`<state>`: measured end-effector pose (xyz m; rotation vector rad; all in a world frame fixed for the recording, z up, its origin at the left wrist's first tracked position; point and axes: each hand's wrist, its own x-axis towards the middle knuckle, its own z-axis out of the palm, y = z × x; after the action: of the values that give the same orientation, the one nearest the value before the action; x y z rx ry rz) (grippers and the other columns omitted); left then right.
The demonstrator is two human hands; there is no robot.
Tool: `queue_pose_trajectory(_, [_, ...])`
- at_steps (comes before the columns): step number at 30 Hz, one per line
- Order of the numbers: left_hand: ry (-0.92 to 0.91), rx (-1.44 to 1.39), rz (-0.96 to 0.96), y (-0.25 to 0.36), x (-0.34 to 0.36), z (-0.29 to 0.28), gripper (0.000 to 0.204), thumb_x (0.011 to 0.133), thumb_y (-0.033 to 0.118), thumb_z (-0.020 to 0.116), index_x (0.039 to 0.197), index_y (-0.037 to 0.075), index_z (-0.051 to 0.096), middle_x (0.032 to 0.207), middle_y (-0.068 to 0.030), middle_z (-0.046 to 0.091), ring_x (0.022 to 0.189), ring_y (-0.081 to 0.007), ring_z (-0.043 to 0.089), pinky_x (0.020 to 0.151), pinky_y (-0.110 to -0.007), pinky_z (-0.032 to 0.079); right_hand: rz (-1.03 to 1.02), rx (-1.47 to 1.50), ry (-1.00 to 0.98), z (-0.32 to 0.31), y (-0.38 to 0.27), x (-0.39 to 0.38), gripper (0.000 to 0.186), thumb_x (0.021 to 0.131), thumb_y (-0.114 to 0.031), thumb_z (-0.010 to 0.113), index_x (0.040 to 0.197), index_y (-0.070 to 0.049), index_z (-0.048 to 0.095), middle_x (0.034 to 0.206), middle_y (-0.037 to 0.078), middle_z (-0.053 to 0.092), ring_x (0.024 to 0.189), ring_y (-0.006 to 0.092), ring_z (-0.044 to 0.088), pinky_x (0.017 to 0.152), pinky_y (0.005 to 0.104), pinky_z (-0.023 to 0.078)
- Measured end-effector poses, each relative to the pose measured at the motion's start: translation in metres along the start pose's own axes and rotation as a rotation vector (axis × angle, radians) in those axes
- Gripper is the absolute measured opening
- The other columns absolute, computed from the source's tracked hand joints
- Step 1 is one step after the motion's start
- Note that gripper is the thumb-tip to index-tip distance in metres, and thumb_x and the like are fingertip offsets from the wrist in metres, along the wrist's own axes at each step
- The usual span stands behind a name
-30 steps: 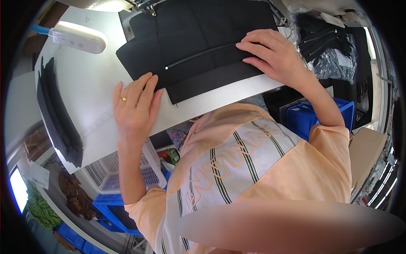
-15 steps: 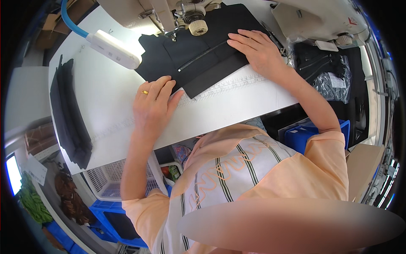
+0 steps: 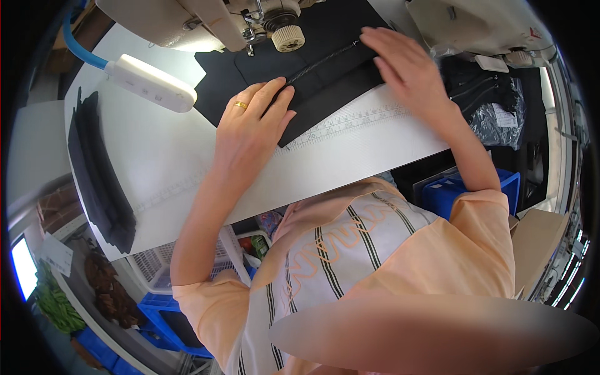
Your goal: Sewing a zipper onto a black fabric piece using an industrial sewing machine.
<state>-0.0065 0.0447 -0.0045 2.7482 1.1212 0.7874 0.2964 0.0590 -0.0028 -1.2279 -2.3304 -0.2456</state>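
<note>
A black fabric piece [image 3: 325, 94] with a metal zipper [image 3: 322, 64] set into it lies on the white sewing table [image 3: 325, 153], partly under the sewing machine head [image 3: 250, 25]. My left hand [image 3: 255, 125], with a gold ring, rests flat on the cloth, fingertips at the zipper's near-left end. At the zipper's far-right end is my right hand [image 3: 409, 75], its fingers stretched out and thumb apart, a little blurred. Whether it touches the cloth or hovers just over it is hard to tell. The machine's needle area sits beyond my left fingertips.
Black fabric strips [image 3: 100, 175] are stacked at the table's left edge. A white lamp [image 3: 153, 84] on a blue cable reaches in from the left. Packed zippers in a clear plastic bag [image 3: 497, 122] lie at right. Below are a white basket [image 3: 234, 253] and blue crates [image 3: 437, 194].
My left hand has moved right and away from me, onto the cloth over the zipper's near end. My right hand has shifted slightly right and away from me.
</note>
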Motion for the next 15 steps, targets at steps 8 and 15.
queue_pose_trajectory(8, [0.000, -0.066, 0.049, -0.014, 0.011, 0.009, 0.029, 0.083, 0.008, 0.070, 0.111, 0.006, 0.068, 0.119, -0.0011, 0.065, 0.098, -0.0220, 0.061, 0.082, -0.031, 0.051, 0.252, -0.322, -0.059, -0.012, 0.037, -0.031, 0.023, 0.088, -0.010, 0.061, 0.110, -0.002, 0.061, 0.103, 0.016, 0.066, 0.089, 0.0314, 0.066, 0.073, 0.0376, 0.055])
queue_pose_trajectory(15, [0.124, 0.057, 0.100, 0.003, 0.021, 0.022, 0.029, 0.071, 0.011, 0.075, 0.099, 0.006, 0.070, 0.111, -0.0003, 0.067, 0.084, -0.0170, 0.059, 0.066, -0.025, 0.053, 0.432, -0.221, 0.015, -0.061, -0.001, -0.009, 0.015, 0.093, -0.011, 0.057, 0.103, 0.000, 0.060, 0.084, 0.016, 0.065, 0.071, 0.0323, 0.066, 0.064, 0.0360, 0.053])
